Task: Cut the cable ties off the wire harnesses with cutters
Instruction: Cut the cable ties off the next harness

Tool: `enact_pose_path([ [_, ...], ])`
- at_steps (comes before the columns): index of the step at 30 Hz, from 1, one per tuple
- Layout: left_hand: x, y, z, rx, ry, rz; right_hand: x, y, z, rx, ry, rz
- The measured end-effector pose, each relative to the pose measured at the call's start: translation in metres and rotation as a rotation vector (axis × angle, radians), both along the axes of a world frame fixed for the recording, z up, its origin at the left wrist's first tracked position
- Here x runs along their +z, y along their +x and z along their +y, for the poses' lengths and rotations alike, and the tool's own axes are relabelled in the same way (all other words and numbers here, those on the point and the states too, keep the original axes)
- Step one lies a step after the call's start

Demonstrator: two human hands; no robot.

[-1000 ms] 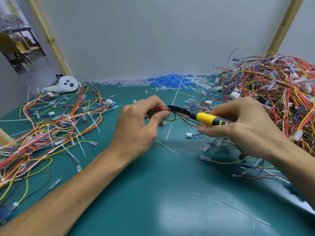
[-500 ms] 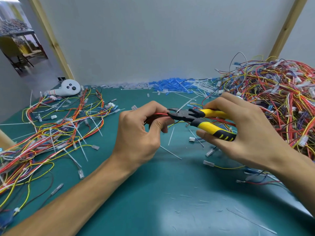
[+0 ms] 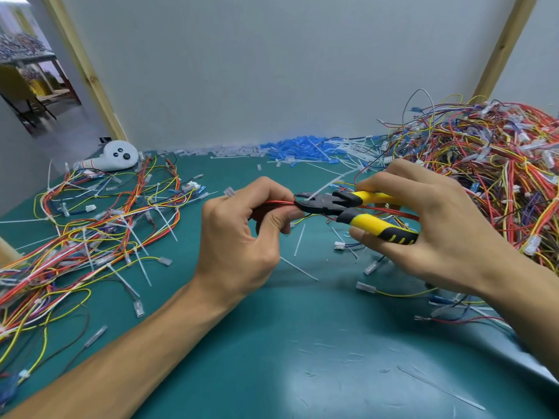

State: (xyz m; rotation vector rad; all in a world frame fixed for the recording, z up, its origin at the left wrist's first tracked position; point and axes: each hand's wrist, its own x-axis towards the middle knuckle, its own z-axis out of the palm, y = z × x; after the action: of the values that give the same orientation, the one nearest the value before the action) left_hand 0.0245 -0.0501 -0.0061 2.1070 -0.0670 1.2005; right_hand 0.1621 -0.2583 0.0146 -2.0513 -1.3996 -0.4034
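Observation:
My left hand [image 3: 242,237] pinches a thin red-wired harness [image 3: 279,202] above the middle of the green mat. My right hand [image 3: 429,234] grips yellow-and-black cutters [image 3: 348,207] with the handles spread. The black jaws sit at my left fingertips, around a white cable tie [image 3: 328,184] whose tail sticks up to the right. The harness's wires trail right under my right hand.
A big tangled heap of harnesses [image 3: 490,176] fills the right side. Loose harnesses and cut ties [image 3: 99,225] spread over the left of the green mat [image 3: 272,358]. Blue connector caps [image 3: 299,148] lie along the back wall; a white controller [image 3: 119,154] lies back left.
The cutters turned from edge-on to flat and their handles spread apart. The jaws moved in to the tie at my left fingertips. My left hand stayed put.

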Motion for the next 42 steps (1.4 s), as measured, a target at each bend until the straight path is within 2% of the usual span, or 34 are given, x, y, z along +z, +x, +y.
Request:
enact_pose_path([
  [16, 0.0007, -0.0016, -0.0005, -0.019, -0.022, 0.014, -0.0043, -0.0017, 0.0029, 0.053, 0.056, 0.022],
  [24, -0.0008, -0.0006, -0.0018, -0.019, -0.024, 0.043, 0.0008, -0.0016, 0.0020, 0.071, 0.010, 0.015],
  [33, -0.0018, 0.0010, 0.0030, -0.104, -0.064, 0.149, 0.0055, -0.0032, -0.0041, 0.014, -0.040, 0.152],
  [37, -0.0003, -0.0016, 0.0069, -0.140, -0.047, 0.191, 0.0034, -0.0043, -0.0042, -0.004, 0.019, 0.222],
  [42, 0.0008, -0.0028, 0.0068, -0.105, -0.028, 0.197, -0.0022, -0.0041, 0.0015, -0.043, 0.034, 0.132],
])
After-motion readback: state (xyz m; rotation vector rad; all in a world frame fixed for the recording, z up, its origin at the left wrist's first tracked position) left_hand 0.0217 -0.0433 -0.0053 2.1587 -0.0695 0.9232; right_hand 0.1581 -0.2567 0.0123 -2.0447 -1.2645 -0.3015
